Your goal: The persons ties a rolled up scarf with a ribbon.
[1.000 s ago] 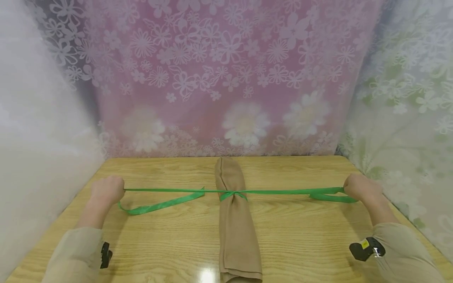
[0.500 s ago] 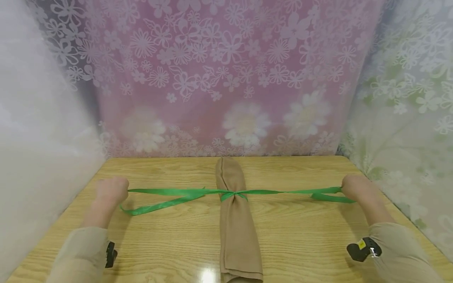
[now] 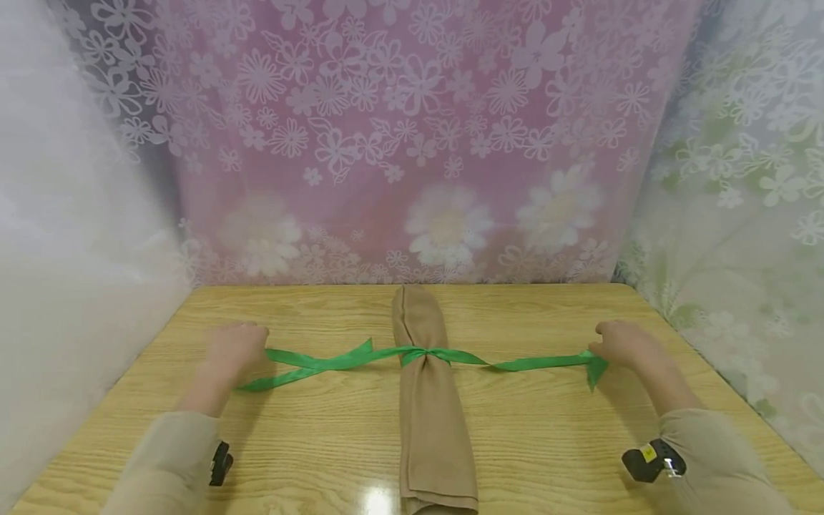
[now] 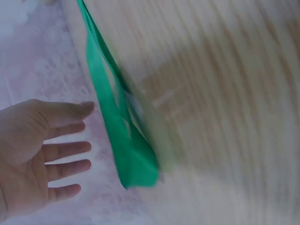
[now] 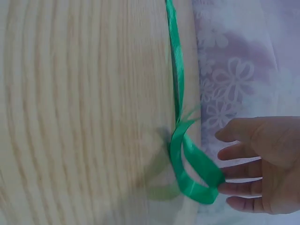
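Note:
A rolled tan cloth (image 3: pixel 434 436) lies lengthwise at mid-table in the head view. Around its upper part a green ribbon (image 3: pixel 528 364) is tied in a knot, which gathers the cloth. The ribbon's two tails run out to either side. By the left tail is my left hand (image 3: pixel 237 350); the left wrist view shows its fingers spread and apart from the looped ribbon (image 4: pixel 105 117). My right hand (image 3: pixel 624 345) is at the right tail. In the right wrist view its fingers are loosely extended, with fingertips right at the curled ribbon end (image 5: pixel 201 164).
The wood-grain table (image 3: pixel 309 443) stretches out on both sides of the cloth. A pink floral curtain (image 3: pixel 360 143) hangs along its back edge, with pale sheets (image 3: pixel 727 236) at the sides. Each sleeve has a black wrist device (image 3: pixel 653 461).
Both hands have let go of the ribbon and moved inward, toward the cloth. The ribbon, taut before, has gone slack, and its right end hangs folded down. The cloth has stayed put.

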The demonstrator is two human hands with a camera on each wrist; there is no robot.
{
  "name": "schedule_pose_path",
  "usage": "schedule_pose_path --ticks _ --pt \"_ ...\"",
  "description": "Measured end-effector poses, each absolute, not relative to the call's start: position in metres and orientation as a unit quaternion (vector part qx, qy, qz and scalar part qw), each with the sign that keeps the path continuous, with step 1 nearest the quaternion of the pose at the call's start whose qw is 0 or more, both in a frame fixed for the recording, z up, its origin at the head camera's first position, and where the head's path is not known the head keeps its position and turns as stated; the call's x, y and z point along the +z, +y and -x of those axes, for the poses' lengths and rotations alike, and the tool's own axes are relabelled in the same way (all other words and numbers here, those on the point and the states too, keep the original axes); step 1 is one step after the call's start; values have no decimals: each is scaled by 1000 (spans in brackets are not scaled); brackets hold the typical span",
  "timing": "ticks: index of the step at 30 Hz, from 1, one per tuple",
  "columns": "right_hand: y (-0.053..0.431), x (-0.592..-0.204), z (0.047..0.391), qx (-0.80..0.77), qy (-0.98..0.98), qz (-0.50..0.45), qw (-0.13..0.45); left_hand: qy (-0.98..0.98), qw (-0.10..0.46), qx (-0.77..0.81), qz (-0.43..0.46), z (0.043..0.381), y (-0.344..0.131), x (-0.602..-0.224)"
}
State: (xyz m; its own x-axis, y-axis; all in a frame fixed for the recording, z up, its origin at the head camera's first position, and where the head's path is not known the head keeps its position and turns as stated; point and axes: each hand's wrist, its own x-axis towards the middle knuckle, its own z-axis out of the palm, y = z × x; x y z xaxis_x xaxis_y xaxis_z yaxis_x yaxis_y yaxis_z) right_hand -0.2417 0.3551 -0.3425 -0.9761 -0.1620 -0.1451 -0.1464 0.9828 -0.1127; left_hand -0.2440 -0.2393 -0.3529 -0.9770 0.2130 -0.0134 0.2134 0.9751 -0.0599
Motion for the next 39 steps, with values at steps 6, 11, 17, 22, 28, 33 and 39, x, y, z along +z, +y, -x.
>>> schedule_pose_path --ticks 6,11,17,22,28,33,39 --pt "319 -334 242 -80 991 100 45 978 -95 7 -187 247 -196 -347" --pt "287 -327 241 -90 986 141 9 959 -149 12 -242 248 -160 -348" --pt "255 -328 239 -126 971 205 2 942 -144 43 -301 246 -127 -351" --pt "229 -334 239 -151 956 247 40 941 -103 48 -318 247 -107 -355" --pt "207 -348 240 -125 958 253 54 941 -110 -52 -314 248 -90 -367" --pt "195 -359 240 -79 967 241 36 944 -112 -68 -304 245 -82 -372" --pt "186 -365 239 -68 971 230 7 937 -144 -100 -302 242 -78 -374"
